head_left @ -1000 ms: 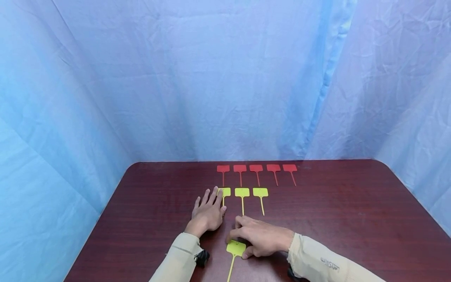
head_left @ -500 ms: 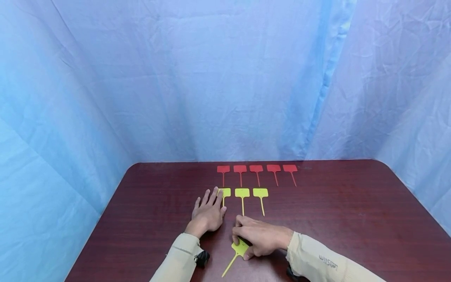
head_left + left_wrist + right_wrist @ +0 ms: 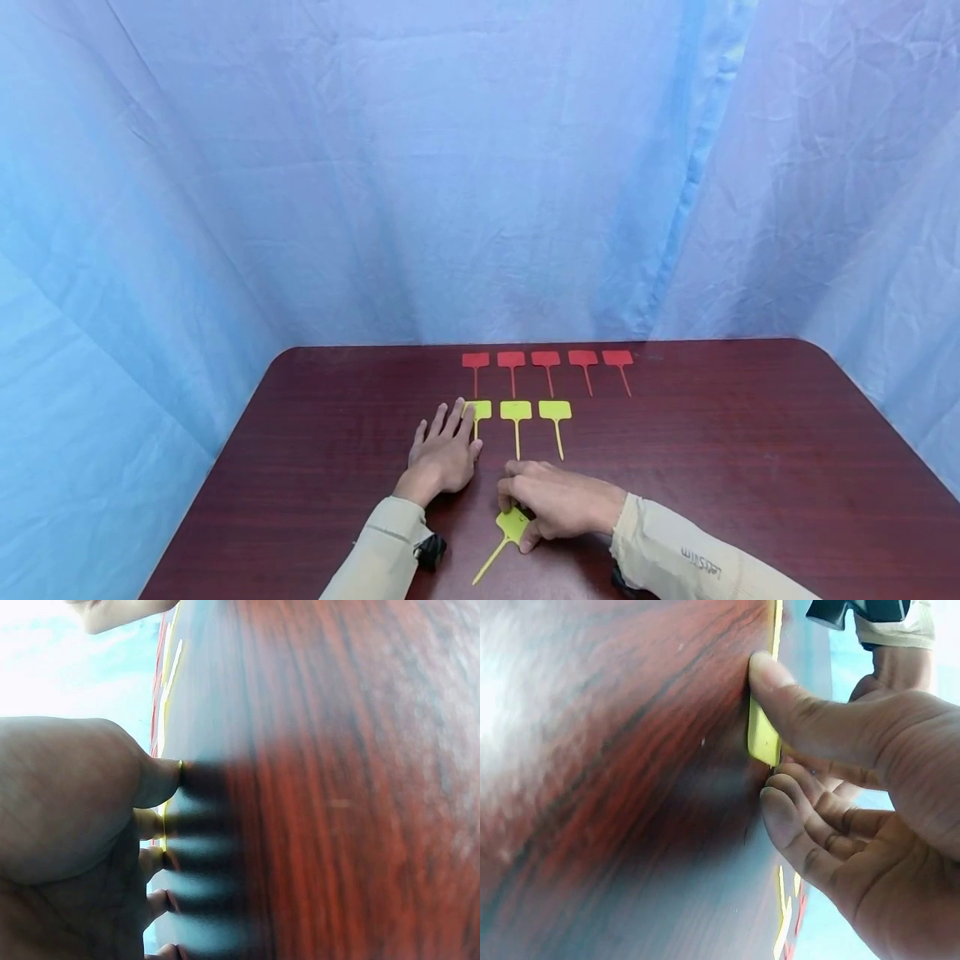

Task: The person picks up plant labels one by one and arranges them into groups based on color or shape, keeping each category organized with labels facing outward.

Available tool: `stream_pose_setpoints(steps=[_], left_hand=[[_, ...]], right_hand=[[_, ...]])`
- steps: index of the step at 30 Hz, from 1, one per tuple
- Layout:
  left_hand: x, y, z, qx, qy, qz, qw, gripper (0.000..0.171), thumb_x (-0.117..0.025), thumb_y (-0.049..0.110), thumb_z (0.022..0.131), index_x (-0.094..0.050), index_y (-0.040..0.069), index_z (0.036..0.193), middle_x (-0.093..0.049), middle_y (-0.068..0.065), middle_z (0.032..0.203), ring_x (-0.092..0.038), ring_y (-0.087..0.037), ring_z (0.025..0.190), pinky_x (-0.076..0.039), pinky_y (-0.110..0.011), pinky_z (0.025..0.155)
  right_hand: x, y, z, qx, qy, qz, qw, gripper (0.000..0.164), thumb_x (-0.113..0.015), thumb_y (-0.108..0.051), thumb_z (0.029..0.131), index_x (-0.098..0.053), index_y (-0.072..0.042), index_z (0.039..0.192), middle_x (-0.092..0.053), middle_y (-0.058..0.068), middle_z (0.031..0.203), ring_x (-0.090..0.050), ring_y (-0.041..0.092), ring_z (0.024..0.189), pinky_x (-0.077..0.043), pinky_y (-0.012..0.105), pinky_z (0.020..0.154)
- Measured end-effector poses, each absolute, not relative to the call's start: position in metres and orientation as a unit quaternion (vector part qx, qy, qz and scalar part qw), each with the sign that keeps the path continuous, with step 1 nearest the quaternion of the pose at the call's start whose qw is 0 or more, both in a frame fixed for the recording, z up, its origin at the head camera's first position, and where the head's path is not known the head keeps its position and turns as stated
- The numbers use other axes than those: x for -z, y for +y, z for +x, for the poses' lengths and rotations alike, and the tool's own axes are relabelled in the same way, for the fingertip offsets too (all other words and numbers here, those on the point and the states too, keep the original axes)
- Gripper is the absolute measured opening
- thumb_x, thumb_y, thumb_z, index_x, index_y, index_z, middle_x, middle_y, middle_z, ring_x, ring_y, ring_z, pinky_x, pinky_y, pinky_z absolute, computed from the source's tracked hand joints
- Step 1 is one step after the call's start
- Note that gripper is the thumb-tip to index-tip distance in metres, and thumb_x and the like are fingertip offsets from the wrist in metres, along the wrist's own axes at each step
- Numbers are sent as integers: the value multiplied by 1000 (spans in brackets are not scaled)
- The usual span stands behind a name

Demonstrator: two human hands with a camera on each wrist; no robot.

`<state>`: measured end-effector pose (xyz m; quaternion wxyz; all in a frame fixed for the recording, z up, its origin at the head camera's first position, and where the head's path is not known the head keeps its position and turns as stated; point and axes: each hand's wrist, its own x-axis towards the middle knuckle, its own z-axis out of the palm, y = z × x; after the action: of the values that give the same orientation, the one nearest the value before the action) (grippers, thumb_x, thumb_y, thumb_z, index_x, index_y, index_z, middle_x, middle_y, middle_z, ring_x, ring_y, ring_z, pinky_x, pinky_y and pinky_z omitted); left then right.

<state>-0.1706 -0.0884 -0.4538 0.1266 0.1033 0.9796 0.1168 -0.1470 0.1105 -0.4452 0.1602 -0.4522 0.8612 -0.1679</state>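
Note:
My right hand (image 3: 562, 497) pinches a yellow cable tie tag (image 3: 512, 527) by its flat head, low on the table. Its thin tail points toward the near left. In the right wrist view the thumb lies along one edge of the yellow head (image 3: 762, 742), and the other fingers are bent at its far side. Spread and straight, my left hand (image 3: 444, 454) rests on the table. Its index fingertip covers the left corner of the leftmost yellow tag (image 3: 482, 409). Beside that tag lie a middle yellow tag (image 3: 516, 409) and a right yellow tag (image 3: 555, 409).
Behind the yellow row, several red cable tie tags (image 3: 545, 358) lie in a line near the far edge of the dark wood table (image 3: 315, 433). Pale blue curtains (image 3: 480, 167) hang behind and at both sides.
The yellow tag in my right hand has turned, its tail swinging left, and its head has shifted slightly right and away. The right index finger has drawn right. My left hand stays put.

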Motion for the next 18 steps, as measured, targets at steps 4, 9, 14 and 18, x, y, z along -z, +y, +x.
stream_pose_setpoints(steps=[4, 9, 14, 18], left_hand=[[454, -88, -171, -116, 980, 103, 126, 58, -41, 33, 111, -26, 13, 163, -18, -8, 169, -13, -32, 155, -15, -56, 122], [455, -89, -171, -116, 980, 105, 127, 58, -40, 33, 111, -25, 13, 163, -18, -8, 169, -13, -32, 155, -15, -57, 122], [456, -89, -171, -114, 980, 109, 124, 57, -40, 33, 111, -27, 12, 162, -19, -9, 169, -14, -32, 155, -16, -57, 121], [456, -88, -171, -113, 980, 109, 121, 57, -40, 32, 111, -27, 12, 162, -19, -9, 168, -14, -32, 155, -16, -57, 121]], right_hand=[[444, 109, -145, 174, 864, -444, 159, 37, -94, -21, 73, -70, -16, 100, -54, -10, 87, -49, -1, 74, -46, 15, 66], [443, 111, -144, 163, 862, -458, 144, 49, -92, -16, 73, -70, -20, 116, -54, -10, 95, -50, 0, 79, -46, 18, 71], [443, 115, -140, 135, 847, -504, 101, 48, -91, -25, 75, -73, -30, 119, -49, -12, 102, -46, 3, 92, -45, 18, 79], [445, 114, -139, 124, 829, -541, 76, 43, -90, -33, 76, -74, -34, 116, -48, -12, 103, -45, 4, 96, -43, 19, 87]])
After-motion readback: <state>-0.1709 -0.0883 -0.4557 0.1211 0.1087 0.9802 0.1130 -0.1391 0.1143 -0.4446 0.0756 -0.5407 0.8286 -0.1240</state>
